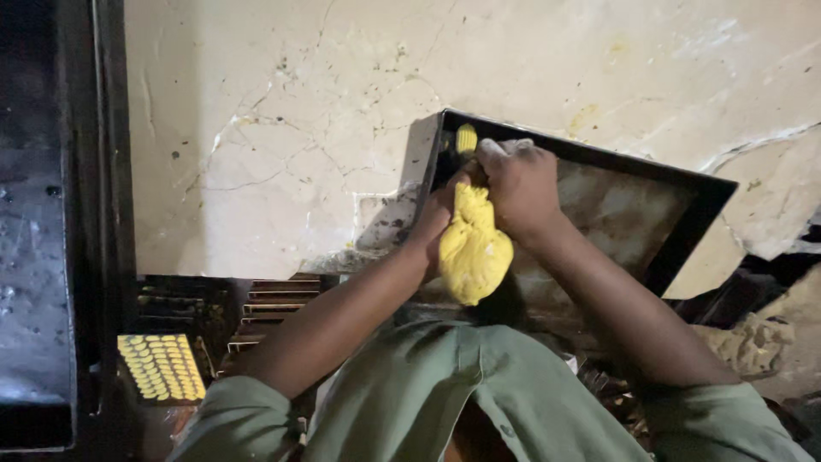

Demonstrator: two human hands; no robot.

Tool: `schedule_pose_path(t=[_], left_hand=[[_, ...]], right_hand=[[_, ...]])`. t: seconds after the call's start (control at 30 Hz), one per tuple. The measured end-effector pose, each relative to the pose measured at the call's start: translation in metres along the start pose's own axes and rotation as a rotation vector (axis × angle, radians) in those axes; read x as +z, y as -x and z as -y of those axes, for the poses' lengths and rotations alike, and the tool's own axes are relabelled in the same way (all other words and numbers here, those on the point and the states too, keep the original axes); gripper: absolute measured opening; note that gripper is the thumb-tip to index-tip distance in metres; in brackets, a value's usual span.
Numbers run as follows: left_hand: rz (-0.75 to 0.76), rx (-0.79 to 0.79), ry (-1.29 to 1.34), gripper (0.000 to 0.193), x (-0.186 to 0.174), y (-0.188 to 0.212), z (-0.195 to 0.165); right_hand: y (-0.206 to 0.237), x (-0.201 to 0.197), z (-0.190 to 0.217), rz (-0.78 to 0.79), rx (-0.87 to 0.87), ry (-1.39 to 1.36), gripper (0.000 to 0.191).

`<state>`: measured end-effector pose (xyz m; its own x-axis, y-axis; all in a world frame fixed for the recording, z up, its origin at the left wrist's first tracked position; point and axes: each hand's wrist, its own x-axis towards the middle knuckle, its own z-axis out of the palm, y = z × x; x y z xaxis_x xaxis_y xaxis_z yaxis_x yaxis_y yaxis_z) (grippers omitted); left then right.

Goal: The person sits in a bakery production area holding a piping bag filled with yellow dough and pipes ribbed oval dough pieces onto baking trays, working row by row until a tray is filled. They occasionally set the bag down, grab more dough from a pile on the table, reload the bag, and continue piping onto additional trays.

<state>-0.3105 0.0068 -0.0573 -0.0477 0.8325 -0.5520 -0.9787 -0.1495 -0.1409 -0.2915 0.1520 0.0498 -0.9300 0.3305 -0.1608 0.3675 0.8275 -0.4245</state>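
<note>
Over a cracked pale tabletop [282, 154], a person is leaning above a dark baking tray [624, 205], the right hand [522, 188] clenching the neck of a yellow cloth bag [473, 248] as the left hand [438, 216] is cupping its side; a small yellow piece [466, 138] is sitting in the tray's corner.

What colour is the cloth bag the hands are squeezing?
Yellow: the cloth bag, gripped by both hands, shows clearly in the head view.
</note>
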Motion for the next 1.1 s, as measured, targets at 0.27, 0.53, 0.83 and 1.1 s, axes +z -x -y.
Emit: schedule_pose_path(t=[0.27, 0.53, 0.83, 1.1], left_hand=[[0.213, -0.039, 0.083, 0.020, 0.004, -0.035, 0.012], [-0.097, -0.237, -0.200, 0.037, 0.003, -0.024, 0.029], [-0.061, -0.101, -0.156, 0.039, -0.013, -0.043, 0.068], [-0.003, -0.154, -0.192, 0.038, 0.008, -0.074, 0.073]], right_hand=[[0.019, -0.005, -0.029, 0.137, 0.111, 0.027, 0.019], [0.027, -0.033, -0.056, 0.413, 0.026, -0.106, 0.041], [0.041, -0.019, -0.043, 0.052, 0.247, 0.060, 0.019], [0.055, -0.052, -0.088, 0.189, 0.125, -0.011, 0.027]])
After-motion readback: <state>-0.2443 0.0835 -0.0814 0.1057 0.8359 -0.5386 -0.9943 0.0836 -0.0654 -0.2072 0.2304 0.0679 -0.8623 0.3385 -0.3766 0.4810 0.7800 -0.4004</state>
